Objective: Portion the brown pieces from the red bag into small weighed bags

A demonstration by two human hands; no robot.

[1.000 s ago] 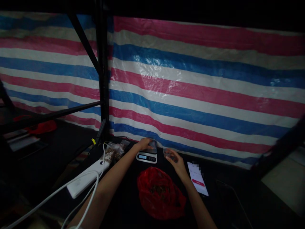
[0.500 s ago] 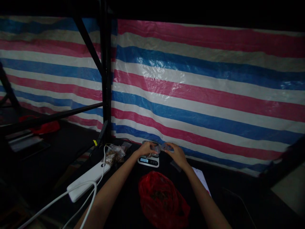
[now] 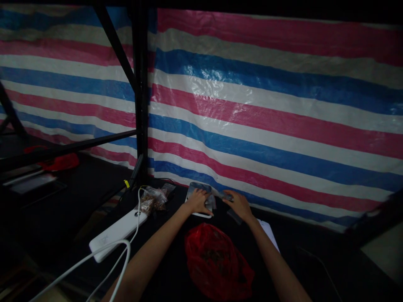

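Observation:
My left hand (image 3: 199, 201) lies over the small white scale (image 3: 203, 215), its fingers spread and bent across the scale's top and a bit of clear plastic. The scale's display is covered by the hand. To the right, my right hand (image 3: 236, 203) pinches a small clear plastic bag (image 3: 226, 195) between thumb and fingers. A dark flat packet (image 3: 234, 217) lies just below that hand. Between my forearms sits an open red plastic bag (image 3: 217, 262) with brown bits inside.
Filled clear bags (image 3: 155, 197) lie left of the scale, beside a white power strip (image 3: 118, 235) with a white cable (image 3: 127, 251). White paper (image 3: 268, 234) is by my right forearm. Behind stand a black metal post (image 3: 141, 92) and a striped sheet (image 3: 267, 109).
My left hand has moved down and right over the scale, covering the display, and its fingers have spread from a pinch. The camera view has shifted slightly.

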